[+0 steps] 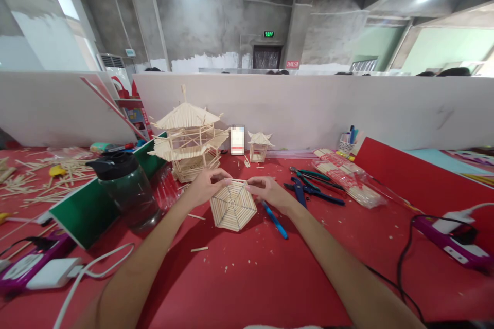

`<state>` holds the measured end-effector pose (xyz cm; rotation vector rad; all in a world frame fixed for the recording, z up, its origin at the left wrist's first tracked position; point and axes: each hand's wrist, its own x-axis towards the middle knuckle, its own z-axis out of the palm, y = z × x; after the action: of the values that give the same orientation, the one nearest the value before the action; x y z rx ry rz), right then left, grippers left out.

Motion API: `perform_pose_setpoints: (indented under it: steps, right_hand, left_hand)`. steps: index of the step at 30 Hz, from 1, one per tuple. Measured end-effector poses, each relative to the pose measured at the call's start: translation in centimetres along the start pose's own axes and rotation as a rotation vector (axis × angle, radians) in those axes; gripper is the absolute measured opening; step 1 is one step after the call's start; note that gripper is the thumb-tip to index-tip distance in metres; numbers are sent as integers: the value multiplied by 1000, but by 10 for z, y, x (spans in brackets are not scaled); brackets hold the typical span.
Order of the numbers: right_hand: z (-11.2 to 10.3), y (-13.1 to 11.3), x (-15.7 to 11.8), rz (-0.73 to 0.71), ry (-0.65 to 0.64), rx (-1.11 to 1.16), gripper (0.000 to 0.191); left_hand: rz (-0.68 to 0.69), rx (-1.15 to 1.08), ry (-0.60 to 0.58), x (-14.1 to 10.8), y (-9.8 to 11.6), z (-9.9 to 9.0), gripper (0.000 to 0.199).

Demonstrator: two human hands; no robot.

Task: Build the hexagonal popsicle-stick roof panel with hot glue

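Observation:
A hexagonal panel of thin wooden sticks (233, 206), laid in rings with dark lines running out from its centre, is over the red table. At its upper left edge my left hand (210, 185) is closed, thumb and fingers pinching the rim. My right hand (267, 191) pinches the upper right edge in the same way. A blue pen (275, 221) lies just below my right hand. Behind the panel stand a two-tiered stick pavilion (189, 139) and a small stick pavilion (260, 147).
Pliers (299, 191) and a bag of wooden sticks (349, 180) lie to the right. A dark water bottle (129, 190) stands at the left beside a green board (90, 211). Purple power strips (455, 244) with cables sit at both sides. A white partition (309, 108) closes the back.

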<state>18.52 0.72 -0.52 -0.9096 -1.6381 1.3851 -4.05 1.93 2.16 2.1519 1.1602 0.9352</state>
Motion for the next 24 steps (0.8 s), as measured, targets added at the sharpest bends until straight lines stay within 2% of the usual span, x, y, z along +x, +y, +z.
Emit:
perform_pose_setpoints:
  steps: [5,9,11,14,16,18,20,22,24]
  right_hand:
    - [2,10,6,-122,-11,-47,25]
    - [3,17,10,-111,17,-33,25]
    - [2,18,11,-96,32,-33,26]
    - [1,18,10,-63,46,5,29]
    - [0,17,10,-48,58,34,32]
    - [0,17,10,-40,77,47,34]
    - [-1,18,11,-35,96,47,34]
    - [-1,18,11,-28,110,45,33]
    - [-2,17,11,-26,115,40,31]
  left_hand:
    - [-1,-12,-10,0,2,4,22]
    - [-11,19,14,1,5,-3,25]
    - [-8,118,23,0,3,-10,30]
    - [-30,458,-8,-5,-3,-25,26]
    - [-75,587,-202,-10,-8,-35,21]
    - [-157,579,-421,-16,-10,-42,19]
    - [-234,540,-592,-21,-11,-45,28]
    - [-290,508,-700,-23,-10,-46,35]
    - [-338,496,-760,-23,-9,-46,34]
